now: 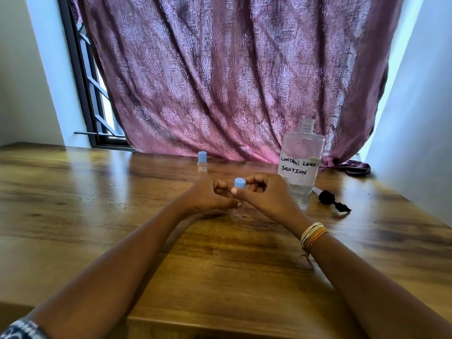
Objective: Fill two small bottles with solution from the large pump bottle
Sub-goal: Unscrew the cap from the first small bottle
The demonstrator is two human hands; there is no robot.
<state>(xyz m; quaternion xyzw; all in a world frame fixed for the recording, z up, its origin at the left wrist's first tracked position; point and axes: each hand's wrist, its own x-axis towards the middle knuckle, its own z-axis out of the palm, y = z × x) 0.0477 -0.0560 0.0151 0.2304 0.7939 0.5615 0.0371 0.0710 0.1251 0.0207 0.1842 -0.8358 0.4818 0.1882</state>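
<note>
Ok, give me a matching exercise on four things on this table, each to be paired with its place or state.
Things:
1. large bottle
2. black pump head
3. far small bottle
4. near small bottle

Places or states:
A. standing capped at the back of the wooden table, untouched
B. lying on its side, to the right of the large bottle
C. held between the left hand and the right hand, whose fingers pinch its blue cap
D. upright, neck open, handwritten label

Pairs: 1-D, 2-B, 3-A, 4-C

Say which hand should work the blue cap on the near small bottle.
Right. The right hand already pinches the blue cap, while the left hand steadies the near small bottle below.
</note>
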